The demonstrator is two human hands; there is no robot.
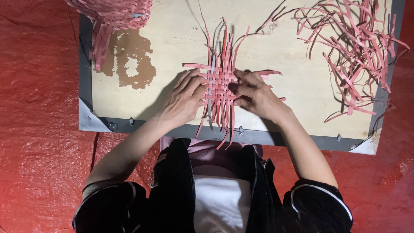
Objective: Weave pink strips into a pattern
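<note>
Pink flat-strip woven mat (219,86), only its small centre plaited and long ends loose all round, lies on the pale wooden counter (293,86) between both hands' fingers, left hand (183,101) pressing flat, right hand (254,95) pinching a strip.

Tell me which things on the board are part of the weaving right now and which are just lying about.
In use:
- woven mat of pink strips, pressed flat at mid-board
- left hand on its left edge
- right hand on its right edge
- wooden board underneath

Lying about:
- loose strips, tangled at the right end of the board
- pink basket, partly in view at the top left
- red sheet under the board
</note>
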